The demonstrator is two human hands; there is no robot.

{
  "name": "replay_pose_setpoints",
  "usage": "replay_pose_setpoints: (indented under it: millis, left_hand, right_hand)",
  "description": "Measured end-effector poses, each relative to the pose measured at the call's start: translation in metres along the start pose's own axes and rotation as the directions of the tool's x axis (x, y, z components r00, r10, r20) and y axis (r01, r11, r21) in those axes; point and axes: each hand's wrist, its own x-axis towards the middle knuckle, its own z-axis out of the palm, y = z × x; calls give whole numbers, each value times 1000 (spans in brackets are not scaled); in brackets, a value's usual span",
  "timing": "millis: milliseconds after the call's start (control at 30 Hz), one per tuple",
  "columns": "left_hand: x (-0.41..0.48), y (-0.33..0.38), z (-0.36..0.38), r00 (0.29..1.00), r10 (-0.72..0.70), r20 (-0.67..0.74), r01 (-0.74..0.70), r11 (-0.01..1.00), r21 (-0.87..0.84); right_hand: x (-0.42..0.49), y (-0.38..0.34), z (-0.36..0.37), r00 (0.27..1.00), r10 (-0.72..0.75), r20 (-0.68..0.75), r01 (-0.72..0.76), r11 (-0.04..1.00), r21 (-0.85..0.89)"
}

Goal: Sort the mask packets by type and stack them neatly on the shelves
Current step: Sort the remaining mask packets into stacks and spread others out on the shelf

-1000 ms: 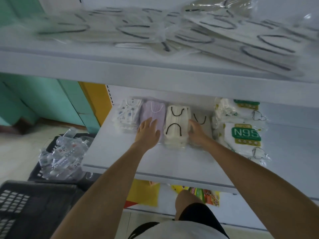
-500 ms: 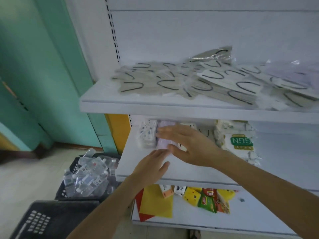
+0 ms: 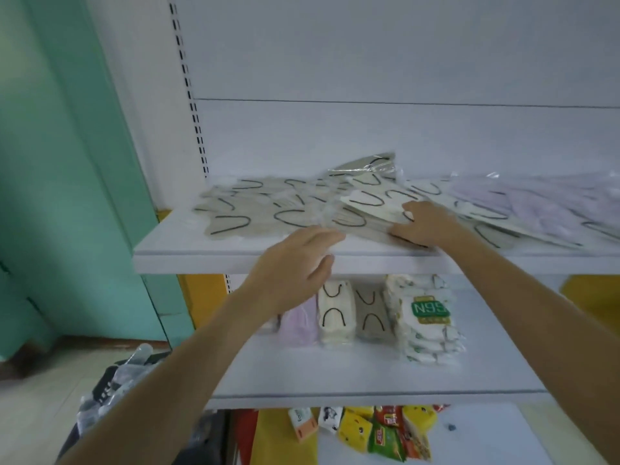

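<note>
Loose beige mask packets with black ear loops (image 3: 255, 209) lie scattered over the upper shelf (image 3: 235, 260), with lilac packets (image 3: 536, 206) to their right. My right hand (image 3: 422, 223) rests on a cream packet (image 3: 369, 199) in the pile, fingers spread over it. My left hand (image 3: 298, 260) hovers open at the shelf's front edge, holding nothing. On the middle shelf (image 3: 335, 380) stand neat stacks: lilac (image 3: 298, 327), cream (image 3: 335, 313), grey-beige (image 3: 370, 313) and N95 packets (image 3: 429, 317).
A teal wall (image 3: 67, 196) is on the left. Black crates (image 3: 110, 397) with clear packets sit on the floor at lower left. The bottom shelf holds small colourful snack packets (image 3: 379, 431). The white slotted back panel (image 3: 369, 95) rises behind the shelves.
Both hands have left the middle-shelf stacks and risen to the upper shelf. My right hand now lies on the loose pile. The view has tilted upward.
</note>
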Motion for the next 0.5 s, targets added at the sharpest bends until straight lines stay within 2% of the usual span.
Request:
replay_pose_setpoints:
  millis: [67,167,267,400,500]
  left_hand:
    - [27,6,11,999,-41,17,42,997,-70]
    - [65,19,33,991,-130,-14,125,972,-198]
    - [96,33,54,962,-271,-19,253,920,-298]
    - [131,43,74,910,-413,27,401,863,-308]
    - [152,44,84,848,-527,54,514,794,-325]
  right_hand:
    - [1,6,2,999,18,34,-18,1000,-3]
    - [3,8,2,997,-11,-73,13,1000,22]
    - [8,10,-3,993,-24,-116,35,995,93]
    - [20,21,-12,995,-41,-89,67,950,305]
    - [30,33,-12,985,-172,-29,170,907,386]
